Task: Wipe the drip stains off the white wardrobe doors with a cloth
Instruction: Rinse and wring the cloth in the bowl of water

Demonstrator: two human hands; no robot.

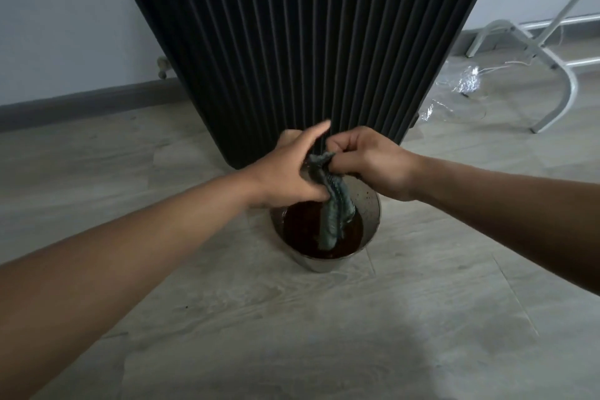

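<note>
Here, a twisted grey-green cloth is held hanging into a bucket of dark water (on the floor): its top is pinched by the right hand, fingers clenched, and its middle is grasped by the left hand.

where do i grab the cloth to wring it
The narrow twisted middle, from the left, where the left hand meets it: the right hand pinches the bunched top, so the cloth hangs straight as a rope over the bucket, likely easy to encircle.

Home room: wood-look floor, skirting board
</note>
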